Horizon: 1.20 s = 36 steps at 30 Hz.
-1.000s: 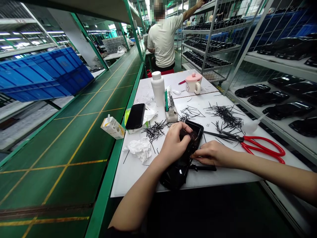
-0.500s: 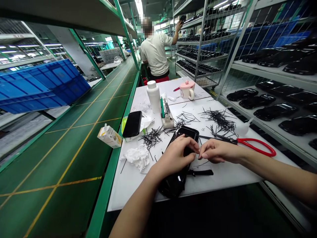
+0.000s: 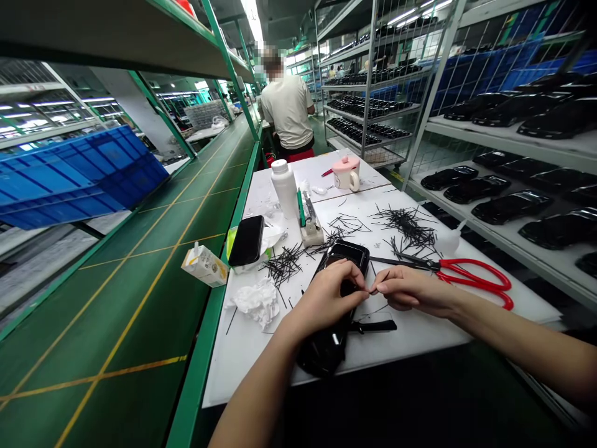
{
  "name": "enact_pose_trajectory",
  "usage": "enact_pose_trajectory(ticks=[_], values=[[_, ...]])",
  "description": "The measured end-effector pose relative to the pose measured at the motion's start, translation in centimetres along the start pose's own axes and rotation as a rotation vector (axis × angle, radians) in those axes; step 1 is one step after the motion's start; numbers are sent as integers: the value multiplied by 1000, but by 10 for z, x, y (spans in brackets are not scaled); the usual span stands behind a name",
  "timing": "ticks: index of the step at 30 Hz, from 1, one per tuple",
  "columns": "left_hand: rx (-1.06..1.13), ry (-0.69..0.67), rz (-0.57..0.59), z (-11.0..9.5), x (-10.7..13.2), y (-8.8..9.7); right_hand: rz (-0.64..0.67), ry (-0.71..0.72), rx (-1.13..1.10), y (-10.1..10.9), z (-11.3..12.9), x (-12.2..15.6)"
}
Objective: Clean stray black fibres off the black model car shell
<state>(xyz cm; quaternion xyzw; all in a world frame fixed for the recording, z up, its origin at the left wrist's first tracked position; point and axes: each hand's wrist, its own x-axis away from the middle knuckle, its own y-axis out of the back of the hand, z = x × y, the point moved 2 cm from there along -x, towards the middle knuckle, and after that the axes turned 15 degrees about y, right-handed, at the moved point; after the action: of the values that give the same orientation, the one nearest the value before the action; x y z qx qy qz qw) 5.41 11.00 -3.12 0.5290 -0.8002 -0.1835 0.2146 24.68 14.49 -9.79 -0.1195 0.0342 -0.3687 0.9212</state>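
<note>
A glossy black plastic car-body shell (image 3: pixel 332 323) lies lengthwise on the white table (image 3: pixel 420 339) in front of me. My left hand (image 3: pixel 326 297) rests on its middle with the fingers curled and pressed down on it. My right hand (image 3: pixel 405 290) is just to the right, fingers pinched, its fingertips meeting those of the left hand over the shell. What the right hand pinches is too thin to make out. A flat black tool (image 3: pixel 373 325) lies beside the shell.
Red-handled scissors (image 3: pixel 466 277), piles of thin black strips (image 3: pixel 408 225), a crumpled tissue (image 3: pixel 254 300), a black phone (image 3: pixel 247 239), a white bottle (image 3: pixel 284 188) and a pink mug (image 3: pixel 346 172) are on the table. A green conveyor (image 3: pixel 140 261) runs left; shelves of black shells (image 3: pixel 508 205) stand right. A person (image 3: pixel 286 109) stands ahead.
My right hand rose from the table beside the shell and pinched up against my left fingertips. My left hand slid back toward me. The person ahead lowered a raised arm.
</note>
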Motion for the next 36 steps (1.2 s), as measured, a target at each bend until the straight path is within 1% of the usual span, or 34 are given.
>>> enact_pose_trajectory(ticks=[3,5,6,8,9,10,11,12,13,15,17,18,20,22,24,25,26,27,30,33,36], values=[[33,23,18,0,0,0,-14,31,94,-6,5,2],[53,36,19,-1,1,0,-18,56,176,-4,17,8],[62,44,16,-2,1,0,-23,81,246,1,25,13],[80,57,1,-3,1,0,-57,158,528,19,41,29],[89,64,-14,-3,1,0,-89,208,771,32,47,39],[96,70,-30,-3,1,0,-134,229,1036,46,50,49],[102,76,-47,-3,1,0,-181,207,1242,60,50,60],[105,82,-63,-3,1,0,-220,157,1375,73,48,69],[106,87,-79,-3,0,-1,-234,123,1417,84,43,77],[103,94,-114,-2,0,-2,-228,99,1429,98,33,90],[107,99,-162,-1,-1,-3,-218,105,1411,102,28,98],[111,102,-187,-1,-1,-3,-234,94,1402,102,28,101],[117,111,-224,0,-1,-3,-314,51,1379,102,32,110],[118,116,-240,-1,-1,-3,-437,30,1357,101,38,120],[117,114,-248,-1,-1,-3,-560,79,1343,99,42,129],[116,112,-251,-1,-1,-3,-602,111,1333,96,43,132],[114,111,-254,-1,-1,-3,-617,140,1316,91,42,134],[110,112,-256,-1,-1,-3,-610,163,1291,86,39,135],[100,123,-258,0,-1,-4,-524,185,1167,63,26,130],[109,128,-259,1,-1,-4,-490,197,1032,42,8,122],[109,127,-251,0,-1,-4,-436,222,904,29,-7,113]])
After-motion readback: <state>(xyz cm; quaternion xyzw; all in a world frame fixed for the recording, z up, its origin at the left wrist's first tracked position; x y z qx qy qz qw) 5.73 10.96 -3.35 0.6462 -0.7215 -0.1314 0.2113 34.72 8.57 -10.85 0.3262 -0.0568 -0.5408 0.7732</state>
